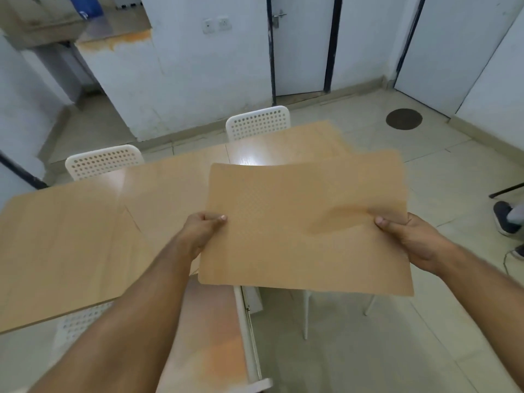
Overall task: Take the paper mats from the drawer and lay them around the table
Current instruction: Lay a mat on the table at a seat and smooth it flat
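I hold a stack of brown paper mats (297,245) flat in the air over the near right corner of the wooden table (255,154). A second sheet (377,168) peeks out behind the front one at the upper right. My left hand (204,231) pinches the stack's left edge and my right hand (408,236) pinches its right edge, thumbs on top. Matte brown mats lie on the table: one at the near left (62,251), one in the middle (175,185), one at the far right (312,137).
Two white perforated chairs (258,123) (105,161) stand at the table's far side, and another (76,321) is tucked under the near edge. Below my arms is an orange-stained surface with a white rim (246,330). Another person's shoe (504,219) is at the right.
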Demonstrator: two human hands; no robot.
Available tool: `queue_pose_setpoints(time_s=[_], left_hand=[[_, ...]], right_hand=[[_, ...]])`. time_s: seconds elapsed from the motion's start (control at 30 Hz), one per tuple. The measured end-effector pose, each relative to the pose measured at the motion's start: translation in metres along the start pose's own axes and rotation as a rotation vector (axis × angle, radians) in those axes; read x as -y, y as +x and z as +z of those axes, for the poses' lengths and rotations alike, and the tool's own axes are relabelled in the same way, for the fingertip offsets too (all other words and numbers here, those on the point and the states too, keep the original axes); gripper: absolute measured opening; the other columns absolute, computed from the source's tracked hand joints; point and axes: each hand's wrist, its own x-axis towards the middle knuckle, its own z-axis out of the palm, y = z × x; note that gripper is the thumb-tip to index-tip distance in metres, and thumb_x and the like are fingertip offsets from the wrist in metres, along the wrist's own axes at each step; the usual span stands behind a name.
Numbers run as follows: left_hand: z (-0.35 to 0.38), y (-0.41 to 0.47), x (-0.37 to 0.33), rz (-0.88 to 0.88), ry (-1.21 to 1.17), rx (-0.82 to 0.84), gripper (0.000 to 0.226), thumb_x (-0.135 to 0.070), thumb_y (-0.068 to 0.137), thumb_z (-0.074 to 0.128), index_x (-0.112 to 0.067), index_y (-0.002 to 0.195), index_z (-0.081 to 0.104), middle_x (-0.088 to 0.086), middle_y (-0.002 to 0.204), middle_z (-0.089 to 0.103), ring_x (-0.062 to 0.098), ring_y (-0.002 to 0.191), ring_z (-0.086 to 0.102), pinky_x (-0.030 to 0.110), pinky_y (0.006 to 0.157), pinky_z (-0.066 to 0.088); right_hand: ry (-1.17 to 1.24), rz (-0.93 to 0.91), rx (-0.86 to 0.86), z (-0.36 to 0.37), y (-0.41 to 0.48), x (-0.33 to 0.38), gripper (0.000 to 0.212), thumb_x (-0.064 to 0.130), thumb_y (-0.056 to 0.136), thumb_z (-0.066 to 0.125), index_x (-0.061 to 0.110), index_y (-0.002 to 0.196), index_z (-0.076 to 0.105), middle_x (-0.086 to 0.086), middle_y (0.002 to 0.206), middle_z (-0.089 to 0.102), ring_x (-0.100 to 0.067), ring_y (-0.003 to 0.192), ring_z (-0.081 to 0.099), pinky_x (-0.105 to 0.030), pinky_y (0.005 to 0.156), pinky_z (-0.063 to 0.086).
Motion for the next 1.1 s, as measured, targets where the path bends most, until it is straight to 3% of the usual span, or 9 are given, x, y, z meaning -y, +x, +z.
queue_pose_setpoints(time_s=[0.1, 0.3, 0.43, 0.57, 0.7, 0.87, 0.97, 1.1], left_hand=[[0.022, -0.002, 0.0, 0.044, 0.02, -0.083, 0.019, -0.019, 0.087, 0.077, -0.01, 0.101, 0.067, 0.015, 0.102, 0.074, 0.032, 0.088, 0.072, 0.047, 0.08, 0.06], [0.061, 0.011, 0.001, 0.099, 0.004, -0.182, 0.02, -0.016, 0.09, 0.073, -0.017, 0.109, 0.066, 0.008, 0.102, 0.073, 0.028, 0.088, 0.071, 0.046, 0.08, 0.06], [0.093, 0.035, -0.003, 0.076, -0.017, -0.179, 0.015, -0.016, 0.091, 0.072, -0.019, 0.105, 0.066, 0.008, 0.103, 0.072, 0.027, 0.089, 0.069, 0.045, 0.08, 0.059], [0.126, 0.065, -0.012, 0.076, -0.018, -0.154, 0.013, -0.016, 0.093, 0.07, -0.017, 0.106, 0.065, 0.007, 0.102, 0.071, 0.028, 0.092, 0.068, 0.042, 0.08, 0.058], [0.141, 0.089, -0.015, 0.041, 0.029, -0.165, 0.029, -0.021, 0.092, 0.071, -0.013, 0.12, 0.064, 0.007, 0.109, 0.07, 0.027, 0.094, 0.068, 0.043, 0.081, 0.059], [0.156, 0.109, -0.008, -0.019, 0.092, -0.209, 0.052, -0.028, 0.089, 0.074, -0.012, 0.136, 0.056, 0.008, 0.125, 0.066, 0.029, 0.105, 0.065, 0.049, 0.093, 0.055], [0.17, 0.118, -0.002, -0.071, 0.098, -0.249, 0.054, -0.03, 0.09, 0.073, -0.014, 0.138, 0.055, 0.008, 0.127, 0.064, 0.03, 0.109, 0.063, 0.049, 0.096, 0.053], [0.192, 0.131, 0.0, -0.127, 0.119, -0.339, 0.059, -0.034, 0.088, 0.074, -0.015, 0.14, 0.053, 0.008, 0.132, 0.062, 0.031, 0.114, 0.061, 0.051, 0.099, 0.052]], right_hand=[[-0.056, -0.018, -0.075, -0.013, 0.012, 0.008, 0.026, 0.018, 0.09, 0.07, 0.008, 0.113, 0.069, -0.009, 0.106, 0.076, -0.021, 0.09, 0.073, -0.028, 0.066, 0.06], [-0.217, -0.03, -0.291, -0.025, 0.051, 0.024, 0.015, 0.015, 0.086, 0.076, 0.013, 0.1, 0.07, -0.006, 0.097, 0.074, -0.022, 0.082, 0.07, -0.034, 0.07, 0.056], [-0.375, -0.028, -0.408, -0.034, 0.088, 0.036, 0.026, 0.021, 0.084, 0.078, 0.019, 0.108, 0.068, -0.002, 0.102, 0.072, -0.025, 0.089, 0.069, -0.046, 0.086, 0.057], [-0.603, -0.025, -0.529, -0.045, 0.119, 0.053, 0.047, 0.028, 0.084, 0.076, 0.027, 0.126, 0.057, -0.002, 0.113, 0.065, -0.029, 0.101, 0.063, -0.043, 0.092, 0.052], [-0.755, -0.001, -0.561, -0.05, 0.153, 0.056, 0.065, 0.03, 0.084, 0.076, 0.03, 0.141, 0.045, -0.009, 0.128, 0.064, -0.035, 0.112, 0.061, -0.042, 0.093, 0.049], [-0.822, 0.029, -0.53, -0.061, 0.199, 0.048, 0.063, 0.028, 0.09, 0.069, 0.036, 0.144, 0.039, -0.011, 0.122, 0.065, -0.035, 0.107, 0.062, -0.037, 0.082, 0.047], [-0.87, 0.01, -0.488, -0.071, 0.234, 0.041, 0.056, 0.025, 0.092, 0.065, 0.038, 0.142, 0.043, -0.009, 0.12, 0.067, -0.033, 0.104, 0.062, -0.032, 0.076, 0.043], [-0.899, -0.02, -0.44, -0.084, 0.281, 0.034, 0.049, 0.022, 0.096, 0.058, 0.037, 0.141, 0.047, -0.007, 0.127, 0.066, -0.032, 0.108, 0.062, -0.034, 0.082, 0.046]])
